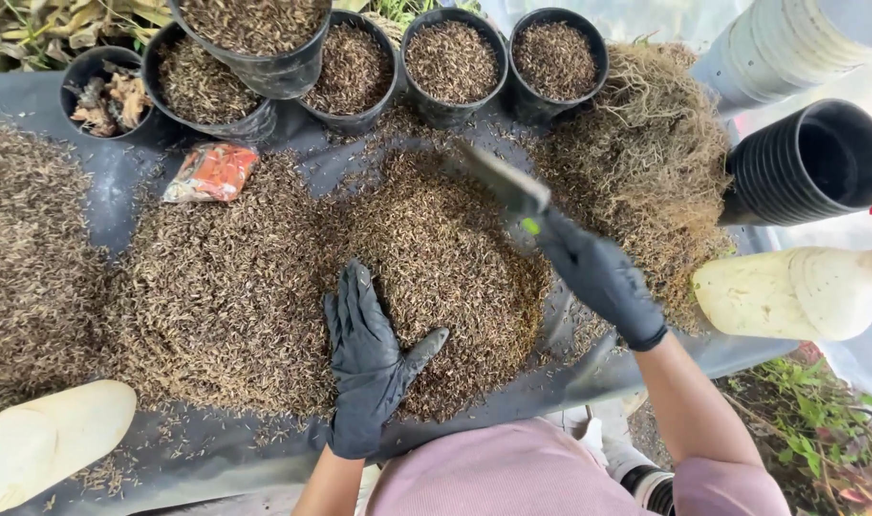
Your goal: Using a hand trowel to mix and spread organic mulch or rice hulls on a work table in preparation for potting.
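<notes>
Both my hands wear black gloves. My left hand (364,358) lies flat, fingers apart, on a broad heap of brown chopped plant fibre (264,287) spread over a dark sheet (120,182). My right hand (598,277) grips the handle of a long knife (503,182), whose blurred blade points up and left above the heap. A mound of tangled, uncut pale roots (646,162) sits just right of the knife.
Several black pots filled with the chopped fibre (450,62) line the far edge. A stack of black pots (808,162) lies on its side at right, above a pale spray bottle (789,291). An orange packet (211,172) rests upper left; a cream object (44,440) sits lower left.
</notes>
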